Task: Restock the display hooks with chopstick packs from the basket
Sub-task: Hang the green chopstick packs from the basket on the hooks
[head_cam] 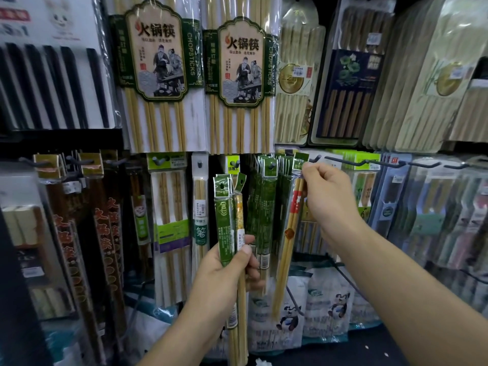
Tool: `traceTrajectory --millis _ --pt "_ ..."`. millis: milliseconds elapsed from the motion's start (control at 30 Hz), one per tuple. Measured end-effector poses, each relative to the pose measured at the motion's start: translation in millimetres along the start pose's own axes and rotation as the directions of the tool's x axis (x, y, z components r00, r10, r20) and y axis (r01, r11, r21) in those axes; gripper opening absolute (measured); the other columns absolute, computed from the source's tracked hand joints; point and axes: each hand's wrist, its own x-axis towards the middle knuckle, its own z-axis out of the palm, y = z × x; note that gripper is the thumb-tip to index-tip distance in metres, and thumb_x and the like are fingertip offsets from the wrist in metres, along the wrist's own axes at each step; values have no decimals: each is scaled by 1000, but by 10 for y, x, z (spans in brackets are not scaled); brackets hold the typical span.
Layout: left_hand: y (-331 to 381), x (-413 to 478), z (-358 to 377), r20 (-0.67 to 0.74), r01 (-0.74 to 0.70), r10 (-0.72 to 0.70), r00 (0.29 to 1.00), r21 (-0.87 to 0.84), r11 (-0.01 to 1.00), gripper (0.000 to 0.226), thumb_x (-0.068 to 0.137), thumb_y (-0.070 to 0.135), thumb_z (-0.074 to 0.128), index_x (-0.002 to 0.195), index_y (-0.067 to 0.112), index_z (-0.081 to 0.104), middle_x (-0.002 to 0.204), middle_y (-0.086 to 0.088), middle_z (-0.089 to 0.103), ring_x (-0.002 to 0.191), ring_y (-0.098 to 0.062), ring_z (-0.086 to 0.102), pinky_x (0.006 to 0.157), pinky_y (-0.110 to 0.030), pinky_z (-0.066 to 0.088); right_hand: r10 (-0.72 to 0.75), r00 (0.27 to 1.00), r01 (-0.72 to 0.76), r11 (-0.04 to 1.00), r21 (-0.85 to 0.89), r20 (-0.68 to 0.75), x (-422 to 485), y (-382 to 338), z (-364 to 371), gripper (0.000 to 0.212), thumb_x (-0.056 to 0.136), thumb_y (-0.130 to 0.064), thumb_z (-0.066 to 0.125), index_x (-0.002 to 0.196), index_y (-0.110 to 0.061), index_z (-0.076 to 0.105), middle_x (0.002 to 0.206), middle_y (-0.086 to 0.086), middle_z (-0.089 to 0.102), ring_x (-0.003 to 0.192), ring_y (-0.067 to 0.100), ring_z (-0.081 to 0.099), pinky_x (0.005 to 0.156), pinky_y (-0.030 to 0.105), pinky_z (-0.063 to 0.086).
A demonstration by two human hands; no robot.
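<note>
Checker: writing? grips?
Tagger: large bamboo packs (155, 62) up top read "火锅筷", "CHOPSTICKS". Left hand (224, 273) grips bundle of green-labelled chopstick packs (226, 220). Right hand (327, 194) pinches clear red-banded chopstick pack (290, 228) by its green header, beside black wire hook (340, 161).

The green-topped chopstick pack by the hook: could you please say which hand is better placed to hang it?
Right. The right hand pinches the green-topped chopstick pack by its header, beside the black wire hook; the left hand is lower, gripping a bundle of green packs.
</note>
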Motion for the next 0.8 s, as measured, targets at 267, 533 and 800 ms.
traceTrajectory --millis 267,533,800 --pt "-2 -34 29 39 6 -8 999 44 999 18 102 13 56 116 15 67 74 -5 71 66 -19 67 67 -40 64 -13 1000 13 1000 -17 3 35 11 10 30 101 -20 51 72 -12 49 61 2 32 50 12 31 41 12 37" --pt "-29 -6 -25 101 -86 70 992 169 982 58 95 33 61 143 15 34 99 -5 79 77 -23 74 66 -29 61 -24 999 19 993 -120 -41 105 183 14 39 101 -26 58 67 -8 52 47 -3 40 43 10 41 46 7 41" --pt "19 -42 34 83 -79 73 994 72 994 38 89 29 68 106 62 60 90 -12 78 71 -24 74 63 -35 62 -194 981 196 976 -97 31 -204 213 77 16 99 -28 61 84 -25 68 68 -5 61 61 1 55 55 15 46"
